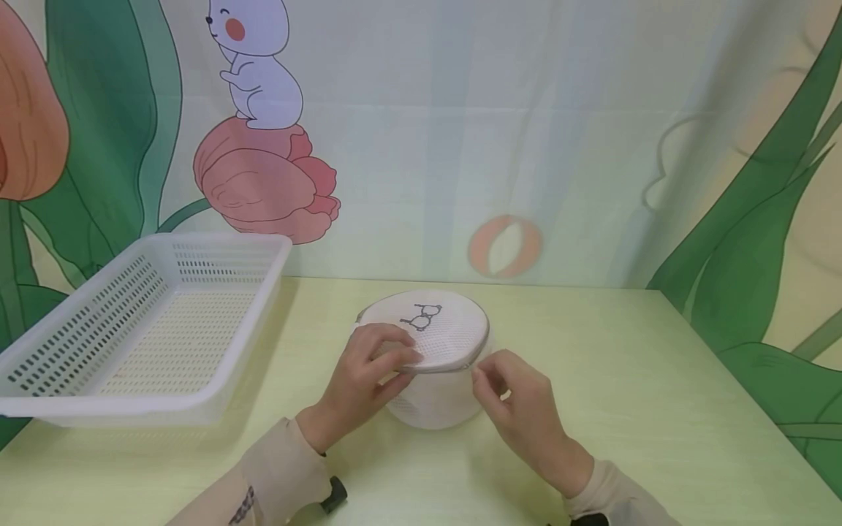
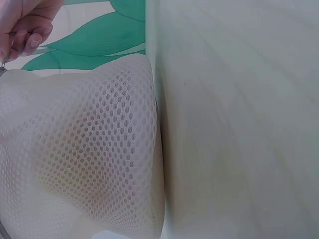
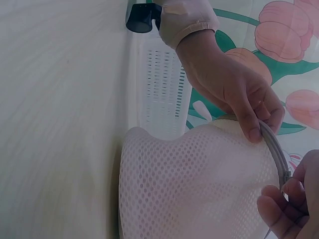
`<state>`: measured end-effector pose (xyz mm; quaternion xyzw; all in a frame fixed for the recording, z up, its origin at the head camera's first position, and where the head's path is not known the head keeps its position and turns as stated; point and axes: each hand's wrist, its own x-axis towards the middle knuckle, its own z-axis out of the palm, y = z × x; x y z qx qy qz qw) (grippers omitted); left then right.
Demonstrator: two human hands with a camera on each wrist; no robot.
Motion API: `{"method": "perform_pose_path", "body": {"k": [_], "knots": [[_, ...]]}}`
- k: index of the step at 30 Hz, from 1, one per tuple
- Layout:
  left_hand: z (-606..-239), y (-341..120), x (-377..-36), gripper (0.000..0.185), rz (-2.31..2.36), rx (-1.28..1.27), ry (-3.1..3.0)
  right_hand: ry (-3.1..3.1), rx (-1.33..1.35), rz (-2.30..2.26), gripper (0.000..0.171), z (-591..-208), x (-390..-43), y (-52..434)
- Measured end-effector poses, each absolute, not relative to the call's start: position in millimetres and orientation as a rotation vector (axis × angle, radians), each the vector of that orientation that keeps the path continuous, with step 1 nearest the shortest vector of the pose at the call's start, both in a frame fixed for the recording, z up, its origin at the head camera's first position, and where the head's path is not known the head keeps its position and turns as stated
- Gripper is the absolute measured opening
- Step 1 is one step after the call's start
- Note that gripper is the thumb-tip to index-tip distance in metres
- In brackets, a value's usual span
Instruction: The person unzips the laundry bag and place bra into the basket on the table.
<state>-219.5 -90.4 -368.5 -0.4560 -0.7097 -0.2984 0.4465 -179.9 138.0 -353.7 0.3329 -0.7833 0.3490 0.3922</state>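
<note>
A round white mesh laundry bag (image 1: 435, 403) stands upright on the table, its flat lid (image 1: 454, 329) printed with a dark glasses-like outline. My left hand (image 1: 368, 371) pinches the lid's near-left rim, thumb below the edge and fingers on top. On the near-right side, my right hand (image 1: 522, 409) pinches the small metal zipper pull (image 3: 287, 176). The grey zipper (image 3: 273, 145) curves along the rim between both hands in the right wrist view. Soft mesh (image 2: 99, 134) fills much of the left wrist view, slightly creased. What the bag contains cannot be made out.
To the left on the pale green table (image 1: 645, 380) is a white perforated plastic basket (image 1: 217, 398). Behind the table hangs a cloth backdrop (image 1: 408, 161) printed with flowers, leaves and a white animal.
</note>
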Motion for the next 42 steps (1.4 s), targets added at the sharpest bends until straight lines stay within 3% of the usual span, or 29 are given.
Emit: {"method": "perform_pose_path", "body": {"k": [3, 12, 42], "knots": [[-368.3, -91.0, -220.3, 0.006, -0.749, -1.132, -1.751, -1.995, 0.833, 0.877, 0.013, -353.6, -181.0, 139.6], [-368.3, -91.6, -222.6, 0.022, -0.782, -1.138, -1.730, -2.015, 0.809, 0.869, 0.012, -353.9, -182.6, 142.5], [-369.5, -97.3, -226.2, 0.021, -0.842, -1.152, -1.731, -2.053, 0.727, 0.852, 0.010, -352.5, -187.3, 147.7]]}}
